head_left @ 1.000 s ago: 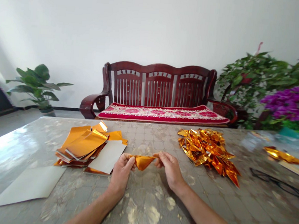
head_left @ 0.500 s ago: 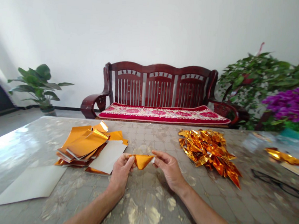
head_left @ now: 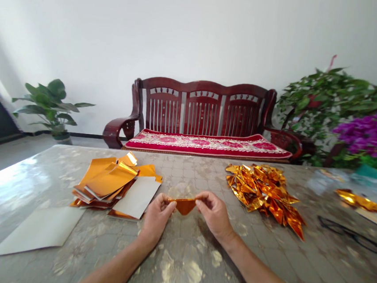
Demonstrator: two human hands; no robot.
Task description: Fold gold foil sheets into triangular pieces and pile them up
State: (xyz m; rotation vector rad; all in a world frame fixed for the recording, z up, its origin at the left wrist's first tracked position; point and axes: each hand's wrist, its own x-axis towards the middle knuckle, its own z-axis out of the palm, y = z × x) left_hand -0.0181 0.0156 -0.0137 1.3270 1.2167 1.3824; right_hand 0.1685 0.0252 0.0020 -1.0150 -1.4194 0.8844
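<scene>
The left hand and right hand pinch opposite ends of a folded gold paper, held between them over the table. Left of it lies a stack of paper; to the right, a pile of folded pieces, glasses farther right.
</scene>
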